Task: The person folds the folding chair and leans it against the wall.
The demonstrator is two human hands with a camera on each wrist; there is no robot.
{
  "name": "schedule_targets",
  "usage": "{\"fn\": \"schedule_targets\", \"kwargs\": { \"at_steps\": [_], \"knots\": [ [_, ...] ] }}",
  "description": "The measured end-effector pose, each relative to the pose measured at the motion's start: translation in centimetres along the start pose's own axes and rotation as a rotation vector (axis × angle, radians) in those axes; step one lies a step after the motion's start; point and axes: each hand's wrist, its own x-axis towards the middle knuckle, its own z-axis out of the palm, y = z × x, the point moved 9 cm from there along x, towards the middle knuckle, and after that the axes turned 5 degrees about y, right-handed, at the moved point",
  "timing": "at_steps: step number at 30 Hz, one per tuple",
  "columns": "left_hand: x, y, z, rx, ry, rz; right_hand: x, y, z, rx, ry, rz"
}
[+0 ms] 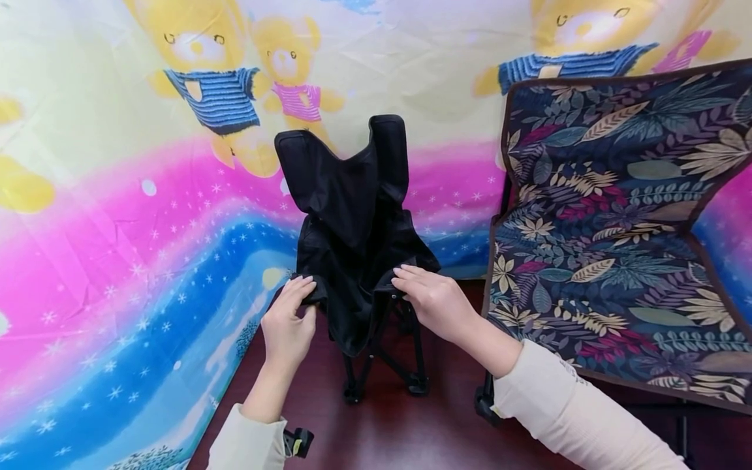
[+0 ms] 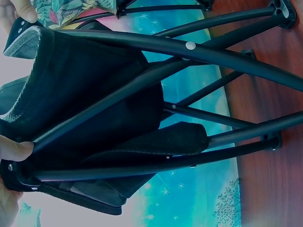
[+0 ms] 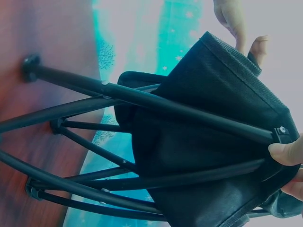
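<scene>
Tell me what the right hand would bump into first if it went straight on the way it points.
Probably the black folding chair: the right hand pinches a front seat corner, and sagging seat fabric lies beyond, though depth is hard to judge.

At the right of the head view stands a leaf-patterned chair point(image 1: 605, 287). Behind it is a colourful backdrop point(image 1: 135, 267), printed with yellow bears point(image 1: 208, 49). The surface point(image 1: 435, 424) below is dark red and shiny.

Head looks down; nearer wrist views, seemingly sideways, share the black chair point(image 1: 350, 230).
</scene>
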Motion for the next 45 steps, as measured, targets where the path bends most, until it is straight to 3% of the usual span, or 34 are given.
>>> {"fn": "schedule_targets", "kwargs": {
  "at_steps": [22, 45],
  "knots": [
    [0.8, 0.5, 0.8, -0.015, -0.014, 0.015, 0.5, 0.5, 0.5, 0.003, -0.015, 0.021],
    [1.0, 0.2, 1.5, 0.015, -0.025, -0.013, 0.9, 0.8, 1.0, 0.006, -0.006, 0.046]
  ]
}}
